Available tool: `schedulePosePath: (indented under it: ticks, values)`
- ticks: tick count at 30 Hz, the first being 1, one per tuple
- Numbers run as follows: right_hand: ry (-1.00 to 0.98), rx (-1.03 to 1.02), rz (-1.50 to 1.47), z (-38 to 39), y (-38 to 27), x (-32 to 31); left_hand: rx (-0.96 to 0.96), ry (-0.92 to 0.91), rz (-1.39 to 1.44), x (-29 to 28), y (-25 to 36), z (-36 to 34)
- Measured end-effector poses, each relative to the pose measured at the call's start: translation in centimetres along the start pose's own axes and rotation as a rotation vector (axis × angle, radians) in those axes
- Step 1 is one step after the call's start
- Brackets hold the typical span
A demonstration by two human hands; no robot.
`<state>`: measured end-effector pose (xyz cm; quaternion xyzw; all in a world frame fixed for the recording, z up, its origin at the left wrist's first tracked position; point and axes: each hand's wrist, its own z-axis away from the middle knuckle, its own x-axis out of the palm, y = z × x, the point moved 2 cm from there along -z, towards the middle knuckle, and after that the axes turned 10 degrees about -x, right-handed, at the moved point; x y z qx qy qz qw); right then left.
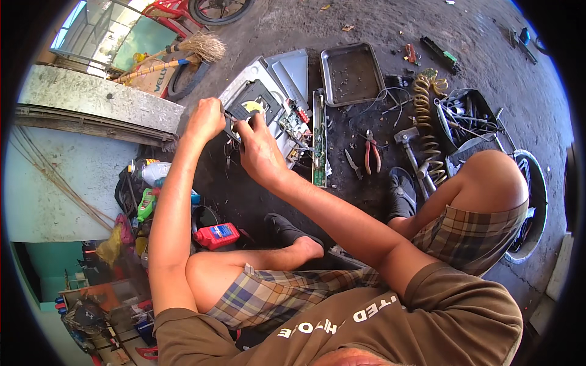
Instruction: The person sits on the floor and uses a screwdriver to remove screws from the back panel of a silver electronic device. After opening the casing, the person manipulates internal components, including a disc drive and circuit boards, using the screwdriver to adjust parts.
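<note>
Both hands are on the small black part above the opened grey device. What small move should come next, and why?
Probably keep the left hand steady and let the right hand work the small black part, since both pinch it above the opened grey device; what it is stays unclear.

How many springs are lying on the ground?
2. A yellow spring lies right of the metal tray, beside the black bin. A paler spring lies just below it, by the hammer. More could be hidden in the bin.
</note>
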<state>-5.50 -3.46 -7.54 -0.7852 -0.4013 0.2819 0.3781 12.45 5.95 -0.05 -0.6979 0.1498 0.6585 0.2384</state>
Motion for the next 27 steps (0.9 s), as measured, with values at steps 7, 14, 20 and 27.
schedulePosePath:
  ticks: [7, 14, 20, 27]
  values:
    - [0.068, -0.139, 0.004, 0.5, 1.1, -0.1, -0.059, -0.014, -0.052, 0.9, 1.1, 0.7]
    - [0.150, -0.220, -0.005, 0.7, 1.7, -0.3, -0.066, -0.006, -0.059, 1.2, 1.8, 0.3]
    - [0.253, 0.122, -0.171, 0.4, 0.3, -0.8, -0.089, 0.005, -0.056, 2.0, 1.2, 0.3]
    - [0.137, -0.009, -0.178, -0.9, 0.8, -2.0, -0.051, -0.001, -0.204, 3.1, 0.8, -0.6]
